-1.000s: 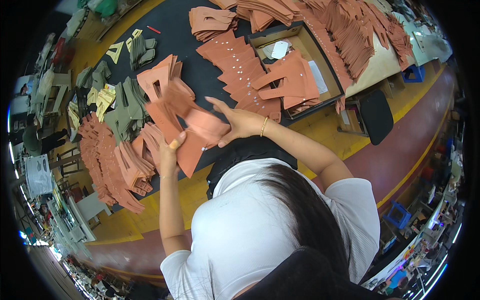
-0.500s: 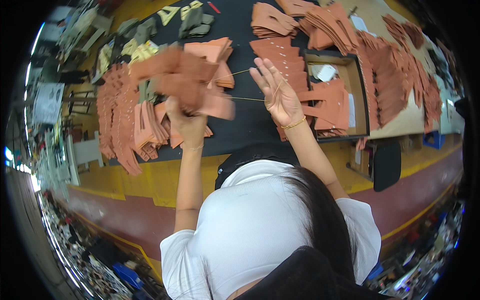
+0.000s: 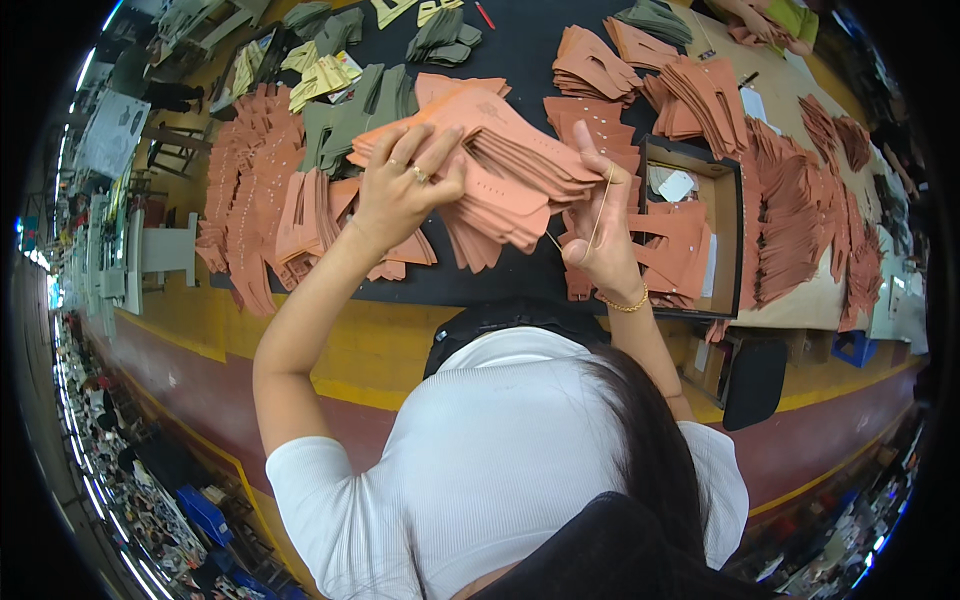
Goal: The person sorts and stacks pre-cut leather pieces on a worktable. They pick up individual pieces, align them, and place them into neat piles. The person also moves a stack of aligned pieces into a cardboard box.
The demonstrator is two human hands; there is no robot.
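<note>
My left hand [image 3: 412,185], wearing a ring, is closed on a thick bundle of flat orange cut pieces [image 3: 525,190] with cut-out openings, like shoe-upper parts. It grips the bundle from the left, above the dark table. At the bundle's right end is my right hand [image 3: 608,235], with a thin yellowish rubber band [image 3: 602,205] looped over its spread fingers. The band runs from the fingers toward the lower edge of the bundle. Some right fingers are hidden behind the pieces, and whether the band encircles the bundle I cannot tell.
More orange pieces [image 3: 250,190] lie in rows at the left, with others [image 3: 775,220] at the right. An open box [image 3: 738,240] holds orange pieces and a white card. Green bundles [image 3: 445,40] and yellow pieces [image 3: 322,80] lie farther back. A person's hand [image 3: 790,40] shows at the far right.
The orange bundle has swung rightward and now meets my right hand. The rubber band, stretched between my hands before, is now close around the right fingers and the bundle's end.
</note>
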